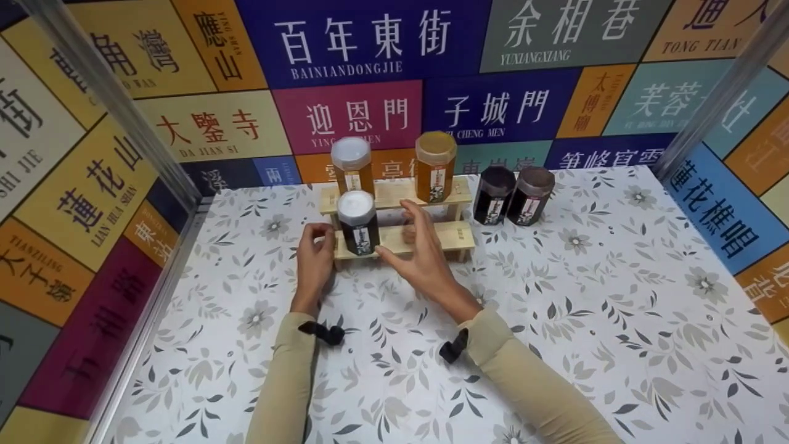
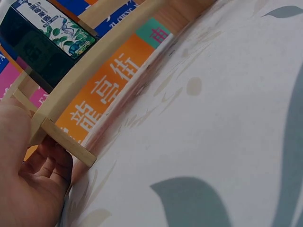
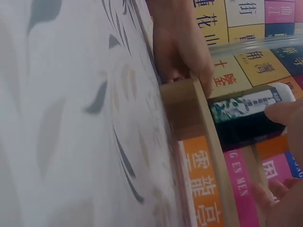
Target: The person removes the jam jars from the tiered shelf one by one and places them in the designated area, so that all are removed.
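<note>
A light wooden two-step rack (image 1: 425, 237) stands on the table. My left hand (image 1: 313, 262) grips the left end of its lower step. In the left wrist view the curled fingers (image 2: 49, 161) are under the board's end, beside a leg. On that step a dark hexagonal jar (image 1: 359, 233) with a white lid stands upright, near the left end. My right hand (image 1: 428, 262) is spread just right of this jar, its thumb by the jar's side; whether it touches I cannot tell. An amber jar (image 1: 351, 169) with a whitish lid and an amber jar (image 1: 436, 169) with a yellowish lid stand on the upper step.
Two dark jars, one (image 1: 494, 196) beside another (image 1: 531, 196), stand on the table right of the rack. A patterned leaf-and-flower cloth (image 1: 585, 320) covers the table. Colourful lettered panels (image 1: 363, 114) rise behind and at both sides, with metal posts (image 1: 709, 86) at the corners.
</note>
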### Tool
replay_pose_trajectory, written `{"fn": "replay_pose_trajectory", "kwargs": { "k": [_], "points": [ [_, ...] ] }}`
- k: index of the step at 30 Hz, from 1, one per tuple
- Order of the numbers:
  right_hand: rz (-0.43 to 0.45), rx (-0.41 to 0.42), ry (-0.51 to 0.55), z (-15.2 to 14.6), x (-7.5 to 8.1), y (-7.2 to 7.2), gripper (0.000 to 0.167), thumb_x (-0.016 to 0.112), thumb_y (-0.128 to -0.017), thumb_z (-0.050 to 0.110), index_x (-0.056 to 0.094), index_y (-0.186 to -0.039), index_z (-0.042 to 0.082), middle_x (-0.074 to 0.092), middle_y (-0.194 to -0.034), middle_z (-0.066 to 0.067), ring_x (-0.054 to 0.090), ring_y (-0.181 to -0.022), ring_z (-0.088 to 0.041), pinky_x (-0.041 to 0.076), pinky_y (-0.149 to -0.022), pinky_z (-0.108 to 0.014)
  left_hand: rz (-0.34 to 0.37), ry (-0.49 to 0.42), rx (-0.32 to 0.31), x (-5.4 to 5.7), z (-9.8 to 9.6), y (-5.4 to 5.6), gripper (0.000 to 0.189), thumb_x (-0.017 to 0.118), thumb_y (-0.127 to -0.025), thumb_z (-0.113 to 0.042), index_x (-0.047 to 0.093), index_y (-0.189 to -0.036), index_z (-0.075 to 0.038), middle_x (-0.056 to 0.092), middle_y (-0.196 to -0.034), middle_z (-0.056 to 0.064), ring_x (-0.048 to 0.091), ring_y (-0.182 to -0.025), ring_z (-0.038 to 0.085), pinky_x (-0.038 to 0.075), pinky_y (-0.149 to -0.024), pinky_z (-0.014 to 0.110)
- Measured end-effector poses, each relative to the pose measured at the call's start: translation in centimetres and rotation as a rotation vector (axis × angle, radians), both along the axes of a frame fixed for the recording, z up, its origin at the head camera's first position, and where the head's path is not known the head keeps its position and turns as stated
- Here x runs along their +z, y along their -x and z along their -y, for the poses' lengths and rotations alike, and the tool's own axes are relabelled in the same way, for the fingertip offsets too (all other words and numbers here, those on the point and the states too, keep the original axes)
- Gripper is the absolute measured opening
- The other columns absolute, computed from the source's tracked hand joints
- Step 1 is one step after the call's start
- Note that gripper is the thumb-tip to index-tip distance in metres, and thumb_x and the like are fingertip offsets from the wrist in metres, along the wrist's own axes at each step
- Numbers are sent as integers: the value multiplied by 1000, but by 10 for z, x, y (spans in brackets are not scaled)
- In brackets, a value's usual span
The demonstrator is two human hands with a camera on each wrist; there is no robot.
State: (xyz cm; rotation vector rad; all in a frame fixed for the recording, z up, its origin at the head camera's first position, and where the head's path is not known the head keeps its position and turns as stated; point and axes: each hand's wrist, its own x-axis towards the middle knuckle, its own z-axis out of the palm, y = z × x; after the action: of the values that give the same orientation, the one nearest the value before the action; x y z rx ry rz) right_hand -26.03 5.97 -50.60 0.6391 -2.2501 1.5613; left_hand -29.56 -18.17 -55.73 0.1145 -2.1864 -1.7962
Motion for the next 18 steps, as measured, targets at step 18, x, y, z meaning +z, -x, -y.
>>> {"fn": "replay_pose_trajectory", "kwargs": {
  "k": [18],
  "points": [
    [179,11,127,52,-11,7,92,88,-93,30,35,-166,11,50,-160,-18,61,-138,-35,53,-114,-48,-7,27,-15,0,1,-4,21,57,-114,-26,61,-124,-8,63,-124,11,67,-111,24,54,-83,34]
  ]
}}
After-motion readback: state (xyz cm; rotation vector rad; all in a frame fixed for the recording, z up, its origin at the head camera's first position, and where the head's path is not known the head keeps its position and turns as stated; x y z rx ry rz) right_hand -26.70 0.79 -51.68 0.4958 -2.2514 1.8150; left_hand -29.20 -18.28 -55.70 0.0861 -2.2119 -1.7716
